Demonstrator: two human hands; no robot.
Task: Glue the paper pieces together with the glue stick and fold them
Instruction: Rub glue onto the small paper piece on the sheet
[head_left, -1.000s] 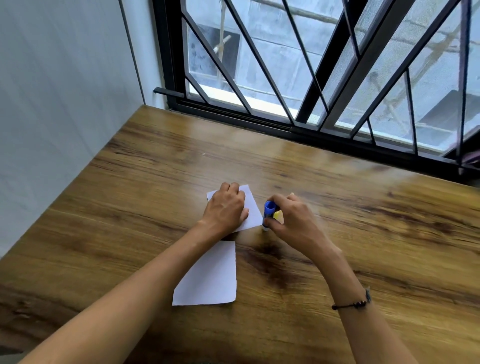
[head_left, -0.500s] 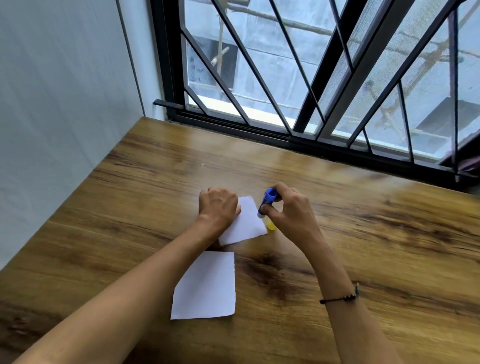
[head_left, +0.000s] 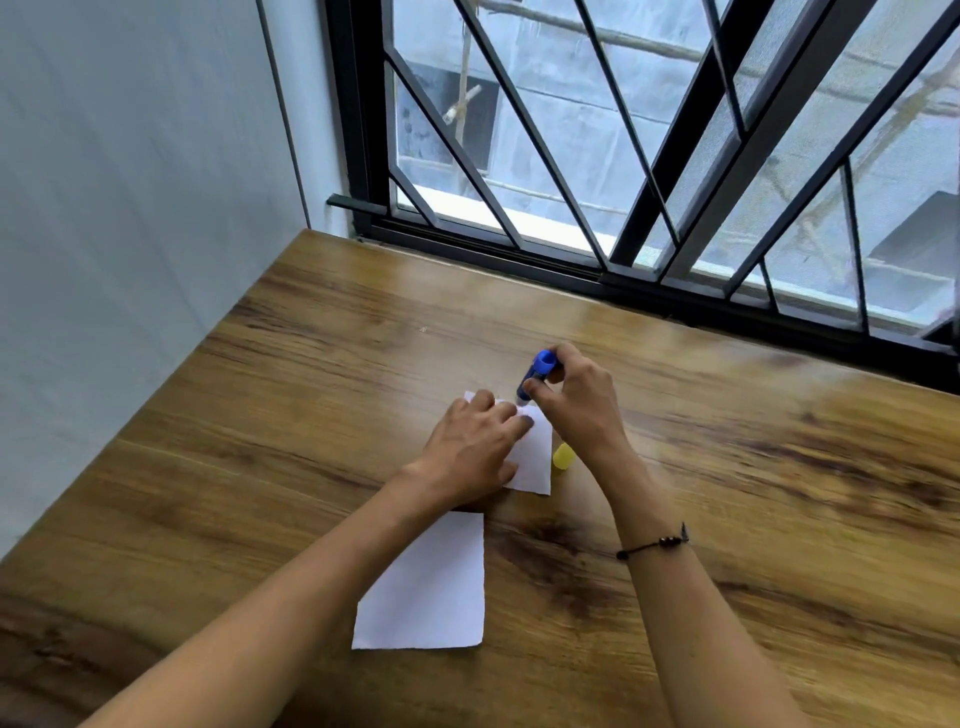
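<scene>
Two white paper pieces lie on the wooden table (head_left: 260, 467). My left hand (head_left: 475, 452) rests flat on the far paper piece (head_left: 535, 457), fingers spread, pinning it down. My right hand (head_left: 576, 400) grips a blue glue stick (head_left: 535, 376), tilted, with its lower tip touching the far top edge of that paper. The yellow glue cap (head_left: 563, 456) lies on the table just right of the paper, under my right wrist. The near paper piece (head_left: 431, 592) lies free, partly crossed by my left forearm.
A barred window (head_left: 623, 182) runs along the table's far edge. A grey wall (head_left: 130, 182) stands along the left side. My right wrist wears a thin black bracelet (head_left: 654, 544).
The glue stick has travelled from the paper's right edge up to its far top edge. My left hand shifted and spread over the paper. The yellow cap is now uncovered beside it.
</scene>
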